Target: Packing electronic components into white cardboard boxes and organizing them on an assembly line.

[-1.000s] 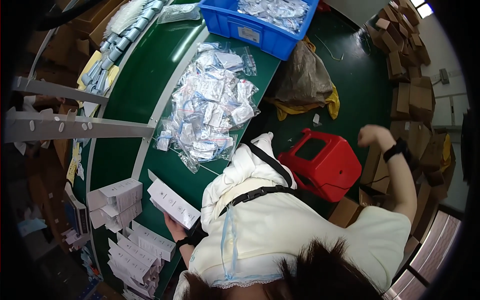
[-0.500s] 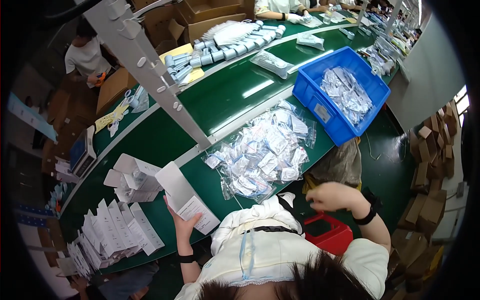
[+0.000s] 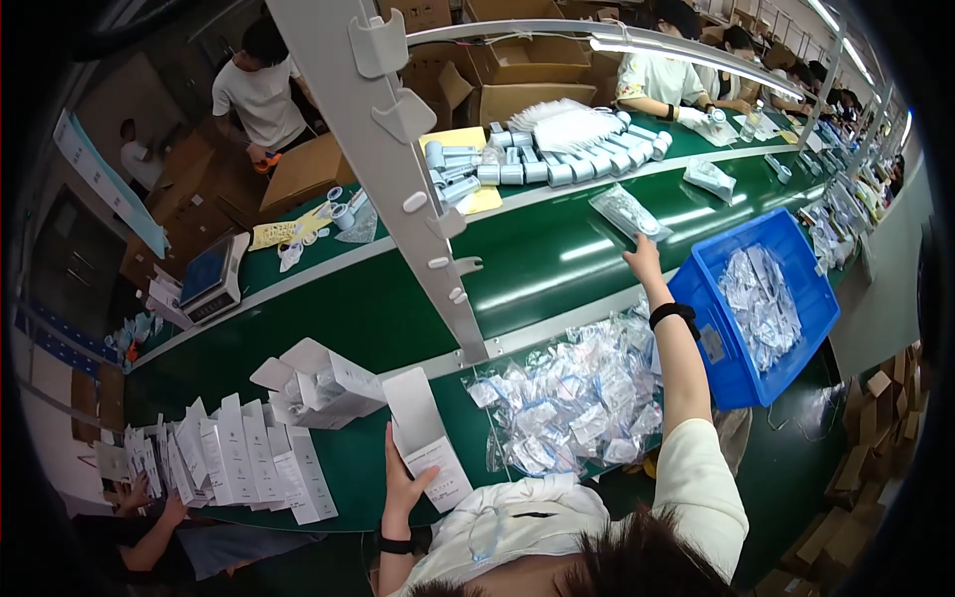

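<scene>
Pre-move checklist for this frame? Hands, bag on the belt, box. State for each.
1. Right hand reaches the clear bag on the green belt: ok, fingertips at its near edge.
2. Bag gripped: cannot tell.
3. Left hand holds the open white box: ok.
4. Box mouth faces the belt: ok.
5. Way back over the heap of packets: ok, nothing above it.
6. Blue bin apart from the arm: ok.

A green bench [image 3: 557,269] carries clear packets [image 3: 577,398], white cartons [image 3: 239,453] and a blue bin [image 3: 696,298].
</scene>
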A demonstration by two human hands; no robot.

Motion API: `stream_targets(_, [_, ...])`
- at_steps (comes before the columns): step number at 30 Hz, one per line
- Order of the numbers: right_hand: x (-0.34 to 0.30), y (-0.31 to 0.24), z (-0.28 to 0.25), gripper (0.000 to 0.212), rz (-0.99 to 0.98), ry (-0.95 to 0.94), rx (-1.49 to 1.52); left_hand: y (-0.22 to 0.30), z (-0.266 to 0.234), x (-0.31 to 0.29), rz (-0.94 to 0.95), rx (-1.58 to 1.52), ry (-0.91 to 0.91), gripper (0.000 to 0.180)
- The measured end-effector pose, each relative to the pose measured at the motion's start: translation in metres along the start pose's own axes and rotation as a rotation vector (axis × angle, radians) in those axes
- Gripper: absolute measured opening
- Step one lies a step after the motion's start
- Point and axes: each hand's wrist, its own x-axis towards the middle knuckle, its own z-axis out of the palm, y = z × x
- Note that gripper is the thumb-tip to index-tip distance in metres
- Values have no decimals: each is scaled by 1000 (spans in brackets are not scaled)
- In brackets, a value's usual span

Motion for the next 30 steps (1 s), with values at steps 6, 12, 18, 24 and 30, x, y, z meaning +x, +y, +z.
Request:
stream_targets(6, [61, 24, 32, 72, 188, 34, -273, -8, -9, -8, -99, 6, 103, 107])
stream_targets(12, [86, 34, 32, 91, 250, -108, -488, 6, -16, -3, -105, 105, 58, 98])
stream_targets(18, [58, -33, 32, 100, -172, -399, -1114, 13, -14, 0, -102, 78, 100, 83])
stream_targets(24, [60, -28, 96, 104, 72, -385, -344, 14, -5, 9, -2, 73, 67, 79])
stream_targets(30, [19, -37, 75, 99, 118, -382, 25, 62, 15, 46, 201, 520, 23, 64])
